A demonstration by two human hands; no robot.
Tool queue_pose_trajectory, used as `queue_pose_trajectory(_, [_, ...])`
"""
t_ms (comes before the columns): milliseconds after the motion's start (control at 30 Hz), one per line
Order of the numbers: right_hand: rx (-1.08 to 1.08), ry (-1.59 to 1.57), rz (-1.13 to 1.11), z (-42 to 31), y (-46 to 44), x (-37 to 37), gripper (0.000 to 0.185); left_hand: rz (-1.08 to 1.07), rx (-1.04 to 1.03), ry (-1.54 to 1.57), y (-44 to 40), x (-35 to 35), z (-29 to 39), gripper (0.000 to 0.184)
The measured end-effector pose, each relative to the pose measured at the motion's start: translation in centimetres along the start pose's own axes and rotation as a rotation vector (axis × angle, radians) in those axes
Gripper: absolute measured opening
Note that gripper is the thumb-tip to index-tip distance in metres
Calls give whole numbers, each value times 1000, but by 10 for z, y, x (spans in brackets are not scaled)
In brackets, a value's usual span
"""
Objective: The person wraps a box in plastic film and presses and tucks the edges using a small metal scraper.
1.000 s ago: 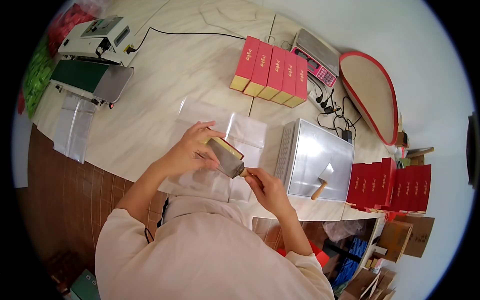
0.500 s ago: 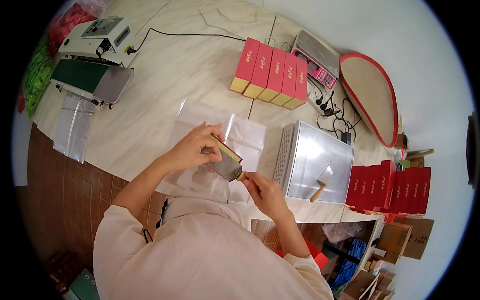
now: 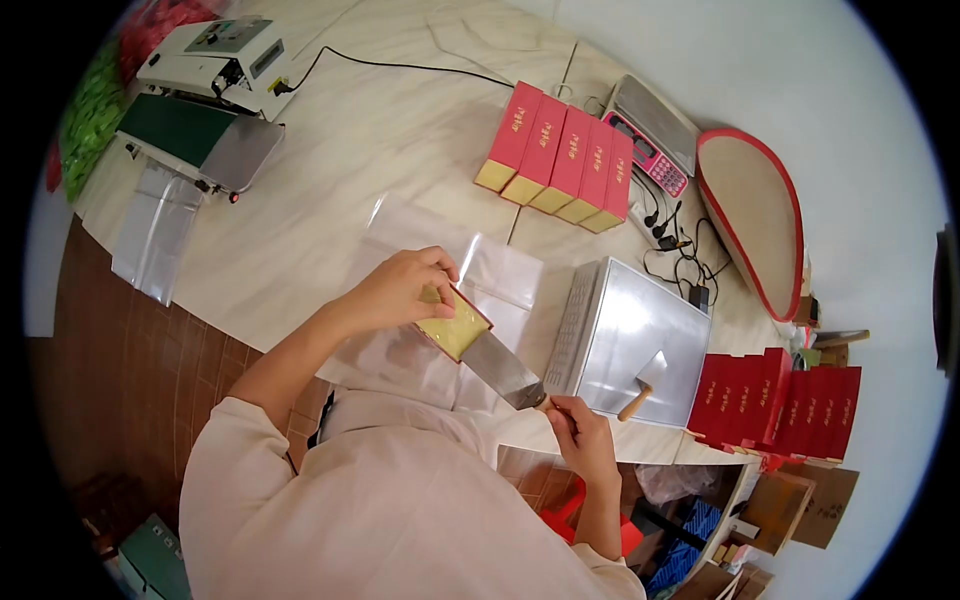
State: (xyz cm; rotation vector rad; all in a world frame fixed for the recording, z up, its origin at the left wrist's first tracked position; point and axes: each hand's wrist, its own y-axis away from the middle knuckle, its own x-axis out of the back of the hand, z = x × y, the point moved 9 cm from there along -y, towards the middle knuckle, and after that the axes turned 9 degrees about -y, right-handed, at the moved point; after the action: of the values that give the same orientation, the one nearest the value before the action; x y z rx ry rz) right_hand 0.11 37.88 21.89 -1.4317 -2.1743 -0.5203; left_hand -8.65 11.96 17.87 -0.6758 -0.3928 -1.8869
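My left hand (image 3: 405,290) grips a small open box (image 3: 462,330) with red edges, its yellow inside facing up at a tilt. The fingers are bent over its upper end, partly covering it. In my right hand (image 3: 585,438) is the short wooden handle of a scraper. The flat metal blade of this scraper (image 3: 500,368) points up-left, its far end at the lower right end of the box. Clear plastic bags (image 3: 497,270) lie spread on the table under and behind both hands.
Several red boxes (image 3: 570,150) stand in a row near a scale (image 3: 650,120). To the right, a metal case (image 3: 640,320) carries a wooden-handled trowel (image 3: 650,378). More red boxes (image 3: 785,400) stand beyond it. A sealing machine (image 3: 215,60) sits at the far left.
My right hand has drawn the scraper down and right, away from my left hand. More of the blade and the box's yellow inside now show. The camera view has shifted slightly.
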Motion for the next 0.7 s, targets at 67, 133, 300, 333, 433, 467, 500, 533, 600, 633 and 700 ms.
queue_pose_trajectory(67, [-13, -21, 17, 0, 2, 3, 16, 1, -8, -53, -2, -2, 0, 14])
queue_pose_trajectory(133, [-41, -94, -56, -2, -1, -11, 17, 5, -12, -110, -2, -2, 0, 13])
queue_pose_trajectory(300, [44, -133, -140, -16, -21, -47, 18, 65, -97, -218, 1, 0, 6, 12])
queue_pose_trajectory(333, [66, -146, -126, -18, -25, -49, 18, 73, -94, -224, 2, 0, 5, 12])
queue_pose_trajectory(433, [75, -136, -108, -19, -33, -50, 17, 173, -114, -262, 5, 5, 7, 14])
queue_pose_trajectory(467, [52, -115, -96, -17, -35, -49, 17, 221, -38, -125, 6, 10, 1, 14])
queue_pose_trajectory(500, [54, -112, -98, -19, -37, -48, 17, 266, 36, 14, 7, 14, -7, 15])
queue_pose_trajectory(533, [53, -92, -87, -23, -40, -46, 16, 268, 35, 17, 9, 12, -10, 15])
queue_pose_trajectory(600, [48, -70, -78, -23, -43, -45, 16, 368, 167, 405, 18, 6, -42, 26])
queue_pose_trajectory(633, [69, -47, -56, -22, -44, -43, 16, 368, 167, 407, 19, -2, -45, 26])
queue_pose_trajectory(700, [88, -24, -36, -23, -45, -43, 15, 522, 111, 712, 27, -10, -53, 48])
